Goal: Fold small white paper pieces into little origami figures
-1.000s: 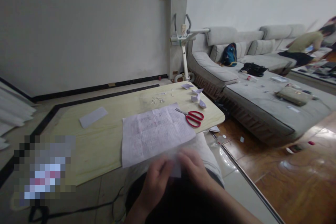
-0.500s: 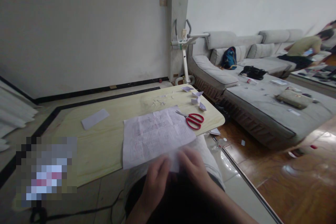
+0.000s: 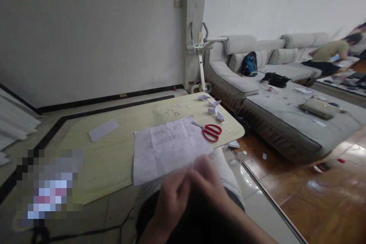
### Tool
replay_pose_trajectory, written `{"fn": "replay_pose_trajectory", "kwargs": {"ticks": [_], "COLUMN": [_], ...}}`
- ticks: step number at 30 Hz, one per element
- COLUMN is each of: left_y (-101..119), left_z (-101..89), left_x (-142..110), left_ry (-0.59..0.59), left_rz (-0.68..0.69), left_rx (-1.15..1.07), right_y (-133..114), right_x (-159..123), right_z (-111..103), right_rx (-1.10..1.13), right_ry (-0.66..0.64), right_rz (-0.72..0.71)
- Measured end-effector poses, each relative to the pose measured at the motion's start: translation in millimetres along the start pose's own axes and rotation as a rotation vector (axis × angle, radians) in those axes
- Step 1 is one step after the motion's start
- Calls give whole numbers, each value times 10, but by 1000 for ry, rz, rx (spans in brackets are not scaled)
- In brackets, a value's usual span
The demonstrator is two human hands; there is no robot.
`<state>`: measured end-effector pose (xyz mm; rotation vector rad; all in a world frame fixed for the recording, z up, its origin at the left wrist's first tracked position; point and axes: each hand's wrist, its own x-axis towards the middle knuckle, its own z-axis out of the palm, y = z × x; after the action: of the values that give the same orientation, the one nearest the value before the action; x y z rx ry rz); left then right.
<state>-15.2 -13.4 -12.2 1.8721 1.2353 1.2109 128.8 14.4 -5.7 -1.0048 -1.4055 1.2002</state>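
Observation:
My left hand (image 3: 175, 191) and my right hand (image 3: 207, 179) meet above my lap at the table's near edge. Both are closed, fingertips together, around a small white piece of paper that they almost wholly cover. Just beyond them lies a large creased sheet of paper (image 3: 168, 145) with print and handwriting, its near edge reaching past the tabletop. Red-handled scissors (image 3: 211, 133) rest by the sheet's right side, blades pointing left. Several small folded paper shapes (image 3: 212, 110) stand near the far right corner. Thin paper scraps (image 3: 176, 113) are scattered behind the sheet.
A pale wooden table (image 3: 105, 167) carries a white paper rectangle (image 3: 103, 129) at left. A blurred-out object (image 3: 51, 187) is at lower left. To the right are a grey sofa (image 3: 286, 122), a plastic bottle (image 3: 241, 156) on the floor, and a seated person (image 3: 328, 53) farther off.
My hands have come closer together, and my right hand has turned and risen slightly. The white paper that showed between them is now mostly covered by my fingers.

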Motion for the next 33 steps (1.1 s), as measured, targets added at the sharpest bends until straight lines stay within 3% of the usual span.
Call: {"fn": "replay_pose_trajectory", "kwargs": {"ticks": [11,20,29,33], "left_y": [85,95,69,62], "left_z": [-19,-5,-4,2], "left_x": [42,-6,-8,-3], "left_ry": [81,145,139,70], "left_rz": [-246,-353,-363,-366], "left_rx": [-228,-289,-288,-275], "right_y": [23,-70,-67,-73], "right_x": [27,8,21,12], "right_z": [-47,-38,-55,-53], "right_rx": [13,-1,-64,-124], "right_ry": [-86,-84,-91,-80], "right_rz": [-49,-9,-15,-41]}}
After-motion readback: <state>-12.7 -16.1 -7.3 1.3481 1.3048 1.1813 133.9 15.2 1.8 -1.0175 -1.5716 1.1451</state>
